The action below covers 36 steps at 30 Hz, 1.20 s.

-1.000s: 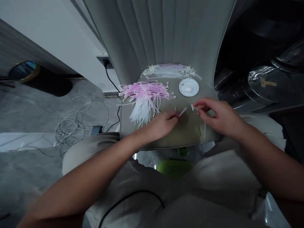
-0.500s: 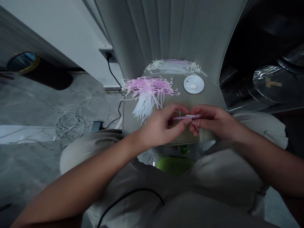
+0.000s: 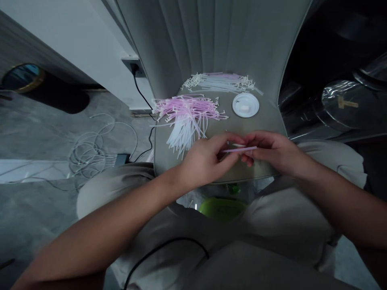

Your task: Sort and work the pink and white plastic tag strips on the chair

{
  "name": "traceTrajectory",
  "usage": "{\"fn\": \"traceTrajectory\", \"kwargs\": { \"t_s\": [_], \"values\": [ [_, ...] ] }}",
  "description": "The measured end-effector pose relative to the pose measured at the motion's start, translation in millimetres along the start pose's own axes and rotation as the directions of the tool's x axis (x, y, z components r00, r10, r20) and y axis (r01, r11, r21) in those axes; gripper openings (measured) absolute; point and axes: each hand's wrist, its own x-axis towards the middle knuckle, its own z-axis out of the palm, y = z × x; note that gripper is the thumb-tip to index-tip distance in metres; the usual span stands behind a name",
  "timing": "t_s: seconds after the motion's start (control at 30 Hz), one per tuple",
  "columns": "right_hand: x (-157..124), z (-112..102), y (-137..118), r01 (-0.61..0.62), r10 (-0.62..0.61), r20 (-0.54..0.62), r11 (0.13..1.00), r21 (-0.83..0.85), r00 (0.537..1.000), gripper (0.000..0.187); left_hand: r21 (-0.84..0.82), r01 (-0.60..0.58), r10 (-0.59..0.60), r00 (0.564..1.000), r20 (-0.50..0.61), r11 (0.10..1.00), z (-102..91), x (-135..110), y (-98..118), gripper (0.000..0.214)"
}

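My left hand (image 3: 208,159) and my right hand (image 3: 272,153) meet over the front of a grey chair seat (image 3: 266,121). Between them they pinch a thin pink plastic strip (image 3: 240,149), held level, with a short white piece (image 3: 238,144) just above it. Both hands have their fingers closed on the strip's ends. Behind the hands lies a heap of pink and white strips (image 3: 187,117). A second row of strips (image 3: 220,82) rests against the chair back.
A white round lid (image 3: 245,105) holding a small white piece sits at the seat's back right. A green object (image 3: 222,207) shows below the seat between my knees. Coiled cables (image 3: 90,151) lie on the floor at left. Dark wrapped objects (image 3: 341,102) stand at right.
The hands, apart a second ago with separate pieces, have come together on one pink strip. Over the last half second they barely moved.
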Motion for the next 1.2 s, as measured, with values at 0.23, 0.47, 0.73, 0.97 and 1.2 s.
{"fn": "traceTrajectory", "kwargs": {
  "t_s": [0.23,0.47,0.73,0.97,1.2],
  "values": [
    [-1,-2,-2,0.016,-0.016,-0.002,0.999,-0.037,1.000,0.009,0.001,0.030,-0.030,1.000,-0.007,1.000,4.2,3,-2,0.019],
    [-3,-9,-2,0.045,-0.043,-0.069,0.999,0.020,0.997,0.008,-0.072,0.140,-0.143,0.989,-0.034,0.988,6.9,12,-4,0.024],
    [-3,-11,-4,0.056,-0.049,-0.103,0.996,0.069,0.993,0.008,-0.222,0.262,-0.256,0.965,0.055,0.939,1.2,22,-2,0.027],
    [-2,-11,-4,0.064,-0.057,-0.118,0.997,0.053,0.991,0.007,-0.297,0.335,-0.295,0.940,0.172,0.894,-0.8,23,-3,0.036],
    [-2,-12,-5,0.045,-0.048,-0.092,0.998,-0.041,0.995,0.012,-0.235,0.264,-0.239,0.962,0.130,0.936,0.6,25,-2,0.035]
  ]
}}
